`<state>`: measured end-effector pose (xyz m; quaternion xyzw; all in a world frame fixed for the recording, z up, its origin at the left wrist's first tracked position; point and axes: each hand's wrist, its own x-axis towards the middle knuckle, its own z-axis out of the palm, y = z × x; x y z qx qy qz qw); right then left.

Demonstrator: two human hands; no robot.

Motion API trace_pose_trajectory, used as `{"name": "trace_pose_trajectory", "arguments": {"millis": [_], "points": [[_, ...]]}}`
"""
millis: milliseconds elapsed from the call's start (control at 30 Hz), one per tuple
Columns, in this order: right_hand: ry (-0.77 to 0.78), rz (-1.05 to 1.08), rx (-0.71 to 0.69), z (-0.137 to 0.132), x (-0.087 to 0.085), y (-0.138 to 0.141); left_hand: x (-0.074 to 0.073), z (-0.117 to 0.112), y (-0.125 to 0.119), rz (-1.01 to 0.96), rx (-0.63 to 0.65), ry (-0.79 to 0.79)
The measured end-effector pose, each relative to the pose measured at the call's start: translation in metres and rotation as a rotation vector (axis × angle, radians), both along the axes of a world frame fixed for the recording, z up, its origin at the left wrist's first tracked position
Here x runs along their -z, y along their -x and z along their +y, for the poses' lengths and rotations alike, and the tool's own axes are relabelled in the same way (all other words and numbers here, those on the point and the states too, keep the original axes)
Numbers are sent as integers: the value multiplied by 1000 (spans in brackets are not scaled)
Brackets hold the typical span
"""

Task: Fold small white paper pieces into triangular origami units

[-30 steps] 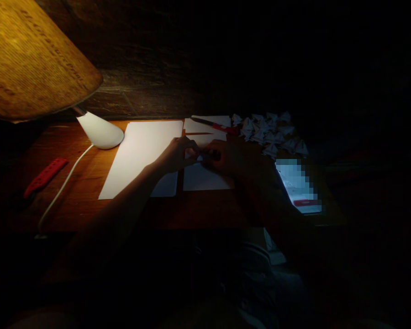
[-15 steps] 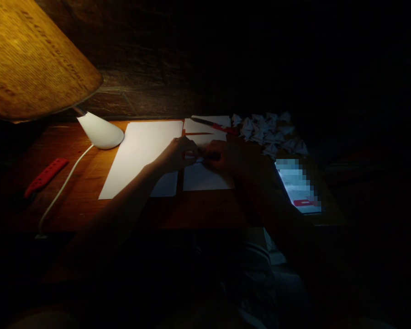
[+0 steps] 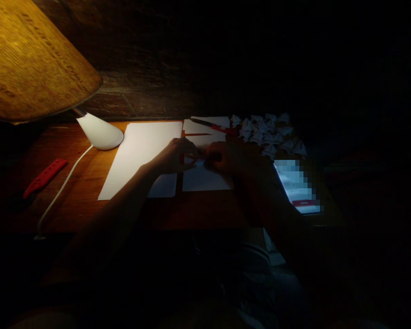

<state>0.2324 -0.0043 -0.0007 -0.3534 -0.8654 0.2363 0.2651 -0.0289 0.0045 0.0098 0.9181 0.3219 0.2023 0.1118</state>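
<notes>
In the dim middle of the desk, my left hand point(image 3: 180, 154) and my right hand point(image 3: 222, 156) meet over a stack of smaller white sheets point(image 3: 207, 179). The fingers of both are bent and pinched around a small piece of paper point(image 3: 200, 162), mostly hidden by fingers and shadow. Its folds cannot be made out. Under my left wrist lies a stack of large white sheets point(image 3: 140, 155). Beyond my hands, a red-handled knife point(image 3: 222, 128) rests on more cut white paper point(image 3: 207, 122). Several small folded paper pieces point(image 3: 258, 132) are heaped to its right.
A lamp with a woven shade point(image 3: 37, 68) and white base point(image 3: 101, 133) stands at the left, its white cord point(image 3: 63, 187) running to the front edge. A red slotted object point(image 3: 46, 177) lies beside the cord. A lit phone point(image 3: 296, 187) lies at the right.
My fingers have shifted slightly around the small paper, and less of it shows between them. The sheets, knife and folded pieces stay in place.
</notes>
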Motion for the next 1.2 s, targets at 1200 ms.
{"name": "trace_pose_trajectory", "arguments": {"millis": [1200], "points": [[117, 52, 12, -5, -11, -4, 0, -1, 2, 72, 49, 41]]}}
